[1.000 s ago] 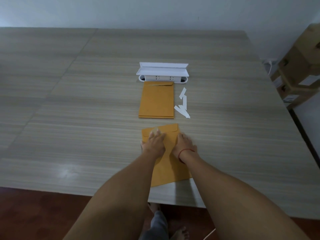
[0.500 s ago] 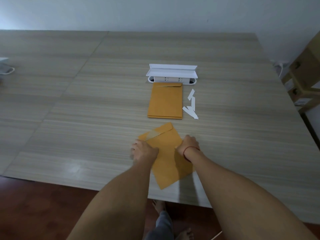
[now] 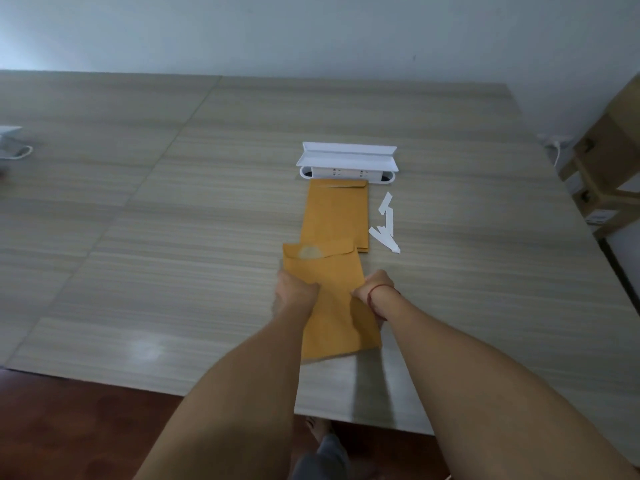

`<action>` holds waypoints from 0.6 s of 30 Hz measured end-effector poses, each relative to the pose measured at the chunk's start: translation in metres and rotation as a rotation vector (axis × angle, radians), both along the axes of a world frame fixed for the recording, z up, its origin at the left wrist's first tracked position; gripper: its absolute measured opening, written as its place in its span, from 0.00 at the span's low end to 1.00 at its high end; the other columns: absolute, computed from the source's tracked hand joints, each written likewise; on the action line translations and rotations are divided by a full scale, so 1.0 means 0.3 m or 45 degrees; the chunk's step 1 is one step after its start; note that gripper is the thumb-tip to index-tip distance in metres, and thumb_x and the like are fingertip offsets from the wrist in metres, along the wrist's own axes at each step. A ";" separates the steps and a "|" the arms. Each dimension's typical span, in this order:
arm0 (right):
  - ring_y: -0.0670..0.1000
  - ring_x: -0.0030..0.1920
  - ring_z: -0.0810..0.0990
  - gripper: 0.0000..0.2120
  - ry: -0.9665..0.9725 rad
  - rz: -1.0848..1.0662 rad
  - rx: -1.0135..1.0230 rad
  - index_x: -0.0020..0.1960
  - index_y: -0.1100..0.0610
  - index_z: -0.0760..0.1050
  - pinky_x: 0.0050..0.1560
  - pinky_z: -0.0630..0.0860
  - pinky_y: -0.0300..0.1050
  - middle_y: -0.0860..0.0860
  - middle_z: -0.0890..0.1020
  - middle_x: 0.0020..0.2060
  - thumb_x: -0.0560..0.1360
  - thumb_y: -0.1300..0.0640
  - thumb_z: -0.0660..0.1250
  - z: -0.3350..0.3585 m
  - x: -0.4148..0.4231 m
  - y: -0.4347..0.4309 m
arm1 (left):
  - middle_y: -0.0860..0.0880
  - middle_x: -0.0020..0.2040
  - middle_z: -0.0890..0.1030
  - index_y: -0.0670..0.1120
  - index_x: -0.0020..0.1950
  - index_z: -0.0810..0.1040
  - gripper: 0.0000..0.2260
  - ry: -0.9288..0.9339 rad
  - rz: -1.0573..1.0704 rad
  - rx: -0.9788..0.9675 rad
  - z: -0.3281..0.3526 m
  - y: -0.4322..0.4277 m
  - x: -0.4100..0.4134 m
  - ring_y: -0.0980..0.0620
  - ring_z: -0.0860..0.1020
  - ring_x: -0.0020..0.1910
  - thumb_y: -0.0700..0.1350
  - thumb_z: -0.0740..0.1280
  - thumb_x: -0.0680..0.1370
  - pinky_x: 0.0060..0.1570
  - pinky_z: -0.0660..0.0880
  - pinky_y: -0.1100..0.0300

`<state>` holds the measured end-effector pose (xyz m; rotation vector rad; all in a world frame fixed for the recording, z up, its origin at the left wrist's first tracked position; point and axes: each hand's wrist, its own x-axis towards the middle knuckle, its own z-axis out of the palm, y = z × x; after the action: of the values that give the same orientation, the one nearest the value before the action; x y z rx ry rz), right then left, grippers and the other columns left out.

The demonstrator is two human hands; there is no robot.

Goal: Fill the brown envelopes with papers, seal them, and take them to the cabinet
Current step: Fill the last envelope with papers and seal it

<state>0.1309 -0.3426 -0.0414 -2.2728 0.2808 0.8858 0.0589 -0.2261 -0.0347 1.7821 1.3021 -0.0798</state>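
Note:
I hold a brown envelope (image 3: 334,303) with both hands above the table's near part. My left hand (image 3: 294,292) grips its left edge and my right hand (image 3: 375,289) grips its right edge. Its flap end points away from me and overlaps the near end of a stack of brown envelopes (image 3: 336,213) lying flat farther out. Beyond the stack lie folded white papers (image 3: 348,157) on top of a white power strip (image 3: 346,174).
White peel-off strips (image 3: 386,225) lie right of the stack. The wooden table (image 3: 173,237) ends near me above a red-brown floor. Cardboard boxes (image 3: 609,174) stand at the right. A white object (image 3: 12,143) sits at the table's far left.
The envelope was pressed flat on the table, then gripped by both hands at its edges, lifted and turned so it points straight away from me.

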 end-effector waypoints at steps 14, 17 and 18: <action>0.59 0.61 0.78 0.20 -0.232 -0.149 -0.054 0.64 0.61 0.72 0.54 0.75 0.49 0.57 0.78 0.61 0.76 0.53 0.67 0.079 0.388 0.196 | 0.42 0.67 0.72 0.41 0.69 0.64 0.32 0.012 -0.383 0.122 0.047 0.231 0.439 0.40 0.72 0.66 0.52 0.72 0.72 0.61 0.73 0.49; 0.58 0.54 0.80 0.07 -0.255 -0.209 -0.090 0.51 0.60 0.75 0.47 0.75 0.46 0.56 0.80 0.54 0.76 0.58 0.67 0.051 0.486 0.247 | 0.41 0.68 0.70 0.39 0.70 0.62 0.34 0.082 -0.474 0.167 0.006 0.273 0.555 0.41 0.70 0.67 0.54 0.71 0.72 0.64 0.72 0.48; 0.56 0.49 0.80 0.05 -0.265 -0.212 -0.098 0.43 0.58 0.73 0.43 0.75 0.45 0.56 0.80 0.49 0.75 0.59 0.67 0.039 0.509 0.258 | 0.40 0.69 0.69 0.39 0.71 0.61 0.34 0.103 -0.491 0.193 -0.001 0.278 0.581 0.41 0.69 0.68 0.55 0.70 0.73 0.66 0.70 0.48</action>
<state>0.2836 -0.2651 -0.0297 -2.3505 0.4090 0.5574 0.2332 -0.1428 -0.0349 2.1624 1.0253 -0.2756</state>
